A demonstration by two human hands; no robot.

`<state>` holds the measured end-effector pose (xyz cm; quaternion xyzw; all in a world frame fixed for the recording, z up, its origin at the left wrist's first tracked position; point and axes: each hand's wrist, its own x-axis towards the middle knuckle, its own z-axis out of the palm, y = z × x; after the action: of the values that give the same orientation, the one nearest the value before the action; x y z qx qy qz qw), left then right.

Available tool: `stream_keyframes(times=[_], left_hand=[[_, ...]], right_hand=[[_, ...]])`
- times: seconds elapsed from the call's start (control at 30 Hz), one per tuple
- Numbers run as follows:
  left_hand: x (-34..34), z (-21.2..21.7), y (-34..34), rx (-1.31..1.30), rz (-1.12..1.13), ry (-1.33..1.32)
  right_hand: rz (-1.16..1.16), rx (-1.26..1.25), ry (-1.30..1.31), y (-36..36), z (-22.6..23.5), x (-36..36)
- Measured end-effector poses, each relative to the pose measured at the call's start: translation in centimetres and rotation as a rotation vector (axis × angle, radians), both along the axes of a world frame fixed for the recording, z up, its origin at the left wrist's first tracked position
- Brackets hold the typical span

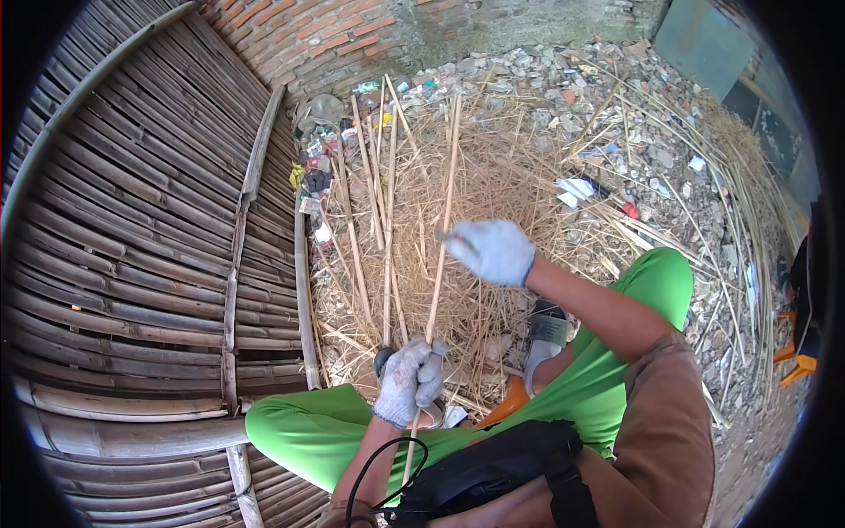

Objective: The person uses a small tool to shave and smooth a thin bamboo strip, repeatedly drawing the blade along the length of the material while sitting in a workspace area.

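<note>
Both my hands wear whitish work gloves. My left hand (411, 380) is closed around a long, thin bamboo strip (446, 189), which slants up and away from my lap. Beside the strip, about halfway along it, my right hand (493, 251) is closed on a small grey blade-like tool (456, 239). The tool's tip reaches the strip; most of the tool is hidden in the glove. Left of the held strip, several more bamboo strips (366, 172) lie on the ground, pointing away from me.
A slatted bamboo platform (150, 246) fills the left side. Straw-like shavings (510, 176) cover the ground ahead, with rubble and litter around them. A brick wall (326, 40) closes off the back. Long thin strips (695, 167) lie at right. An orange stool leg (797, 370) shows far right.
</note>
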<state>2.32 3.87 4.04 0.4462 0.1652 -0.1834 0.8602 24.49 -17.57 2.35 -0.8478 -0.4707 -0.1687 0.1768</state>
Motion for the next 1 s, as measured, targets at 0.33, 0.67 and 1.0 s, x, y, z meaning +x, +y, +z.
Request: stream_keyframes(times=[0.33,0.67,1.0], left_hand=[[-0.3,-0.8,1.1,-0.103,-0.050,0.037],[-2.5,-1.4,-0.4,-0.113,-0.215,0.102],[-0.6,-1.9,-2.4,0.205,-0.150,-0.070]], right_hand=[[0.004,-0.024,0.253,0.0,-1.4,-1.8],[-0.480,0.710,0.668,-6.4,-1.5,9.7],[-0.361,0.409,0.802,0.6,-1.8,1.8]])
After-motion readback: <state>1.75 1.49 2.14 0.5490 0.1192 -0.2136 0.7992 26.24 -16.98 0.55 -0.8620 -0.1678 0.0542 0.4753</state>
